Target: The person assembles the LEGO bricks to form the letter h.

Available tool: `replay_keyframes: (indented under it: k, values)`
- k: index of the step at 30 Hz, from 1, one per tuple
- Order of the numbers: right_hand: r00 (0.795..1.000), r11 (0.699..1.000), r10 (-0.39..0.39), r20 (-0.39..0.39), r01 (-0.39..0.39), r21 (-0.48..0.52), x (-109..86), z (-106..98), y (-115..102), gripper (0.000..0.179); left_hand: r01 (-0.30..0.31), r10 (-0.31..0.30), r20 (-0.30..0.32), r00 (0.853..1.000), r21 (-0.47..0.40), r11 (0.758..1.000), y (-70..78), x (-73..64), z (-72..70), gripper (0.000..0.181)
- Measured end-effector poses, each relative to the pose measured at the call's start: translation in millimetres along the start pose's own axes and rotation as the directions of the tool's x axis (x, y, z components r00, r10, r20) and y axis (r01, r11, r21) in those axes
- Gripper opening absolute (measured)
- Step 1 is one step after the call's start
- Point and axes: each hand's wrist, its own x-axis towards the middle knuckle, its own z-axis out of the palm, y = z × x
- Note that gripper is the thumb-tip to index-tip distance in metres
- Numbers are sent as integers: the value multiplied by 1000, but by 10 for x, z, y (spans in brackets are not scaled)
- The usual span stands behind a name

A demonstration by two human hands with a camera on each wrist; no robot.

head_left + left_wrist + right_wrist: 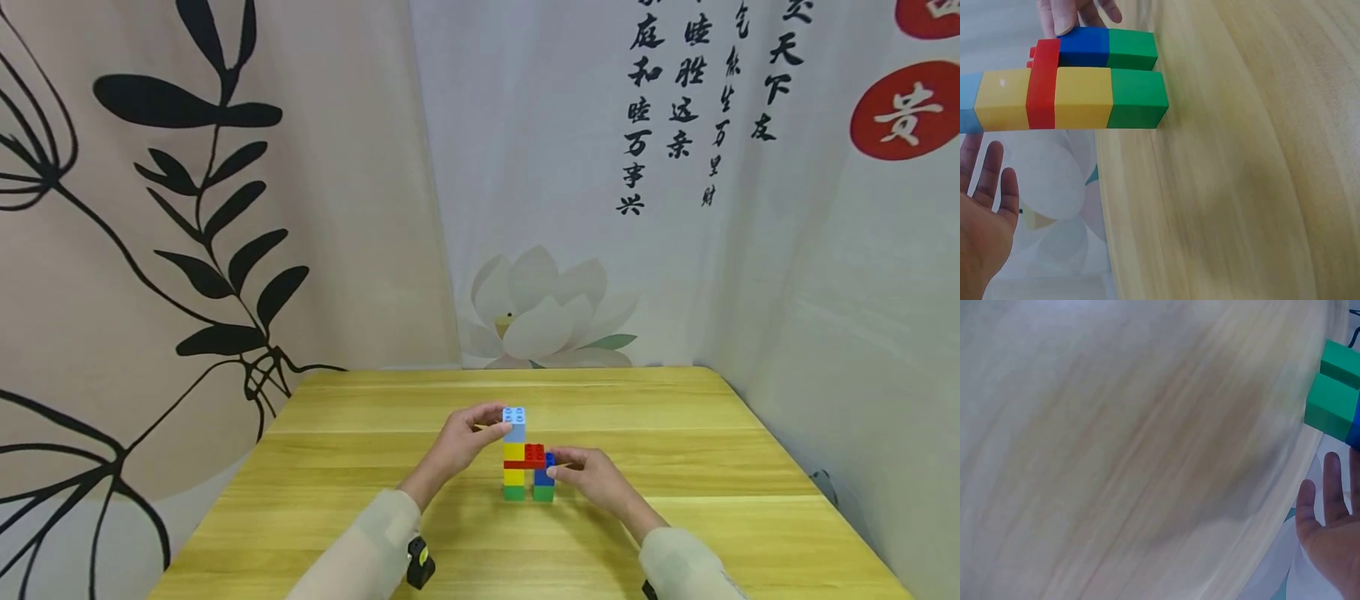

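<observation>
Several toy building bricks form a two-column structure standing on the table. Its taller column has a green brick (513, 493) at the base, yellow bricks (513, 477) above and a light blue brick (515, 432) on top. A red brick (525, 465) sits between the yellow ones and reaches toward the shorter column, where a blue brick (542, 478) rests on another green brick (543, 493). My left hand (459, 437) pinches the light blue brick between thumb and fingers. On the other side, my right hand (596, 477) pinches the blue brick's upper part.
The wooden table (360, 483) extends around the structure, its far edge close to a printed curtain (360, 208). A black device (421, 562) is strapped at the left wrist. A dark cord (825, 483) shows past the table's right edge.
</observation>
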Motion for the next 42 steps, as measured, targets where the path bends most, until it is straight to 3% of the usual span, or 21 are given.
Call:
replay_keyframes:
  k: [10,13,17,30,42]
  values:
    - [1000,1000,1,-19,-2,-18,9,43,34,48,-9,9,-18,1000,8,1000,-28,-70,-5,43]
    - [1000,1000,3,-21,-4,-25,12,45,48,47,15,-15,-19,1000,8,1000,-37,-83,5,45]
    - [1000,1000,5,-23,-6,-22,9,45,52,47,32,-32,-21,999,-6,999,-52,-98,26,49]
    - [1000,1000,1,-13,-1,14,-18,35,28,51,-4,2,-23,1000,-96,995,-117,-191,62,56]
    - [1000,1000,-16,-24,16,22,-29,63,-3,50,-18,14,-44,999,-100,995,-164,-119,47,57]
